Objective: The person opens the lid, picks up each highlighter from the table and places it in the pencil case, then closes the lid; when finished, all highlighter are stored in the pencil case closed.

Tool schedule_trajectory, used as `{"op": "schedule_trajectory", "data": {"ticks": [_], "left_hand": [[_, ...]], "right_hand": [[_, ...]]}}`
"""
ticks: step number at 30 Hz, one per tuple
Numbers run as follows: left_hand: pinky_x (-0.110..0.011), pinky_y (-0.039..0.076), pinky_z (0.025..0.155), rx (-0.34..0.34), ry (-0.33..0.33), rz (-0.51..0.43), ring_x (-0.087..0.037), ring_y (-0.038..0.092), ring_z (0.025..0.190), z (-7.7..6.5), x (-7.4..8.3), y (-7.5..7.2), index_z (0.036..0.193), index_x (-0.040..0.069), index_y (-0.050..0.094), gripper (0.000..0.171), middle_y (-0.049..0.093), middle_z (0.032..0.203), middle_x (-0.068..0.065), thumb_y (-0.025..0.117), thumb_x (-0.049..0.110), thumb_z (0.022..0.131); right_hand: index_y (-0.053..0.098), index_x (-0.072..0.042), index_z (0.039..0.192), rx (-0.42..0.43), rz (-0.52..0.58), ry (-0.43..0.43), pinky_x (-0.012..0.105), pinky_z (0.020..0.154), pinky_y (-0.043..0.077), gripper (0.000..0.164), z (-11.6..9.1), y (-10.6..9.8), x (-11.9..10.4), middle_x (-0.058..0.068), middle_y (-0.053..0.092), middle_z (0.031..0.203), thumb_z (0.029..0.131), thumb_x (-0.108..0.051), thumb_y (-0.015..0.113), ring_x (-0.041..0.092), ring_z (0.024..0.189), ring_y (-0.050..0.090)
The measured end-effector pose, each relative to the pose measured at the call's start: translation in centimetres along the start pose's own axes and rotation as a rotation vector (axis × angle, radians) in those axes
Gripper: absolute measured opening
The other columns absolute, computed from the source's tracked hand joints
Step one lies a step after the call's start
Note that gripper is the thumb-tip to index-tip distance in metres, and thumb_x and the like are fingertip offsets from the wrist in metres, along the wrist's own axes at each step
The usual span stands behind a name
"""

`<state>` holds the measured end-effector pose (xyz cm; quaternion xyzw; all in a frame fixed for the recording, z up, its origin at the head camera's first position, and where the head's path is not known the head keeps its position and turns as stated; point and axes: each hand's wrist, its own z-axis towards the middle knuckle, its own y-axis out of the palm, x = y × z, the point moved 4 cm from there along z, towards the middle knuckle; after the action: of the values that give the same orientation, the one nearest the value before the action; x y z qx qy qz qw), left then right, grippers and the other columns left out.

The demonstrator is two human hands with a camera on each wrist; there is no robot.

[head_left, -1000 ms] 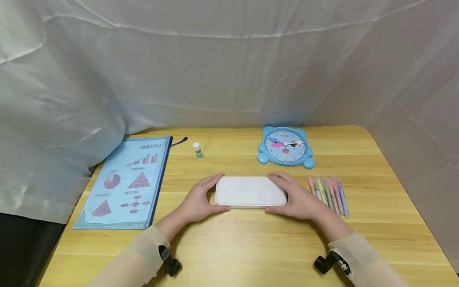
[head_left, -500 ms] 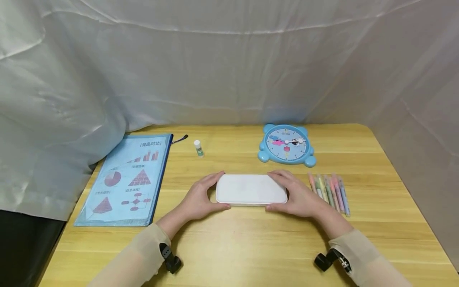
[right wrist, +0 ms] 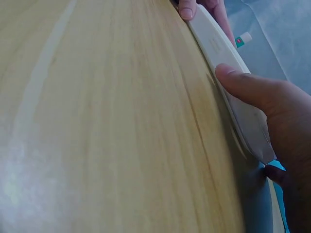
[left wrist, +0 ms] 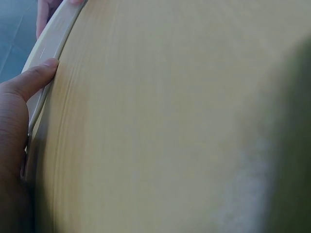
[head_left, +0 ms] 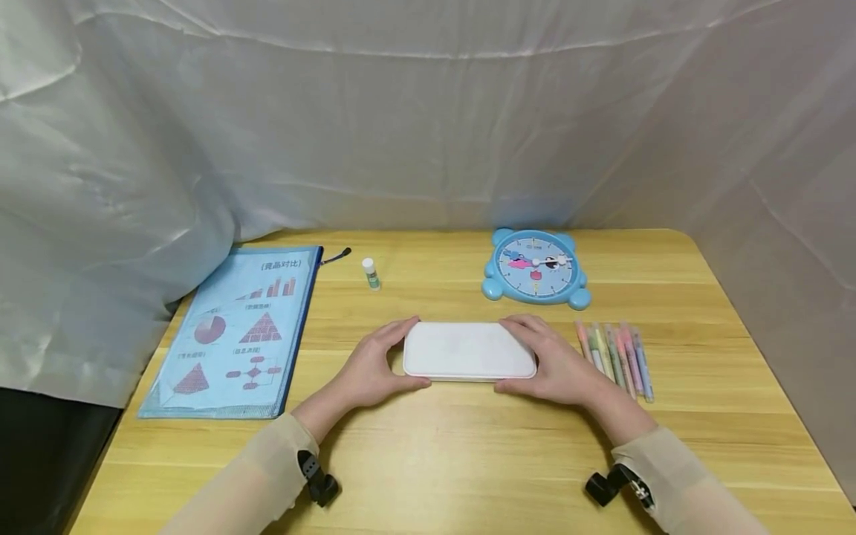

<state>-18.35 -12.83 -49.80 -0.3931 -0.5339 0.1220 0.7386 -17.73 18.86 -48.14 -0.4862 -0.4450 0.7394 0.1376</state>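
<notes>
A white, flat case with rounded corners [head_left: 468,351] lies on the wooden table in front of the person. The left hand [head_left: 374,368] grips its left end, thumb on the near side and fingers at the far edge. At the right end, the right hand [head_left: 558,364] holds the case the same way. In the left wrist view, the left thumb [left wrist: 36,80] presses the side of the case [left wrist: 53,36]. The right wrist view shows the right thumb [right wrist: 248,90] against the case's side wall [right wrist: 221,46]. The far fingers are partly hidden behind the case.
A blue zip document folder [head_left: 230,334] with printed charts lies at the left. Behind the case stands a small glue stick [head_left: 371,274]. A blue toy clock [head_left: 536,267] is at the back right, with several pastel markers [head_left: 615,360] in a row nearer the right hand.
Both hands keep their hold on the case, which stays in place on the table. The whole head view has shifted slightly.
</notes>
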Motion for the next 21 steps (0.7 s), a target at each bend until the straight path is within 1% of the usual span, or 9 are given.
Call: {"op": "schedule_trajectory", "data": {"ticks": [3, 8, 12, 17, 21], "left_hand": [[-0.045, 0.039, 0.116, -0.001, 0.001, 0.001, -0.025, 0.05, 0.142, 0.04, -0.06, 0.03, 0.162, 0.012, 0.046, 0.108, 0.053, 0.158, -0.006, 0.096, 0.052, 0.075], [-0.046, 0.039, 0.116, 0.003, 0.007, -0.003, -0.025, 0.05, 0.142, 0.02, -0.18, 0.08, 0.161, 0.012, 0.047, 0.108, 0.052, 0.158, -0.006, 0.096, 0.053, 0.075], [-0.048, 0.038, 0.117, -0.004, 0.003, 0.004, -0.026, 0.049, 0.143, -0.05, -0.19, 0.11, 0.162, 0.012, 0.045, 0.108, 0.051, 0.159, -0.006, 0.095, 0.053, 0.076], [-0.048, 0.038, 0.117, -0.012, -0.001, 0.007, -0.027, 0.049, 0.143, -0.06, -0.07, 0.13, 0.163, 0.013, 0.044, 0.108, 0.05, 0.16, -0.006, 0.095, 0.053, 0.076], [-0.048, 0.038, 0.116, -0.014, 0.003, 0.005, -0.027, 0.049, 0.142, -0.01, 0.01, 0.13, 0.163, 0.012, 0.044, 0.108, 0.051, 0.159, -0.005, 0.095, 0.052, 0.076]], "right_hand": [[0.049, -0.006, 0.158, 0.001, -0.01, -0.004, 0.055, 0.112, 0.041, 0.106, 0.0, 0.03, 0.01, 0.007, 0.047, 0.158, 0.078, -0.062, 0.09, 0.029, 0.141, 0.046], [0.047, -0.003, 0.158, 0.003, -0.054, -0.032, 0.056, 0.114, 0.04, 0.104, 0.08, 0.17, -0.15, 0.012, 0.046, 0.159, 0.082, -0.063, 0.085, 0.03, 0.143, 0.044], [0.048, 0.0, 0.157, 0.013, -0.082, -0.059, 0.057, 0.112, 0.041, 0.102, 0.14, 0.22, -0.33, 0.015, 0.047, 0.158, 0.084, -0.062, 0.084, 0.033, 0.142, 0.045], [0.048, 0.001, 0.156, 0.02, -0.101, -0.077, 0.058, 0.111, 0.042, 0.101, 0.16, 0.09, -0.51, 0.016, 0.049, 0.156, 0.085, -0.061, 0.083, 0.035, 0.14, 0.047], [0.048, 0.0, 0.157, 0.01, -0.115, -0.068, 0.058, 0.112, 0.042, 0.101, 0.2, 0.06, -0.49, 0.015, 0.048, 0.157, 0.086, -0.063, 0.081, 0.034, 0.141, 0.047]]}}
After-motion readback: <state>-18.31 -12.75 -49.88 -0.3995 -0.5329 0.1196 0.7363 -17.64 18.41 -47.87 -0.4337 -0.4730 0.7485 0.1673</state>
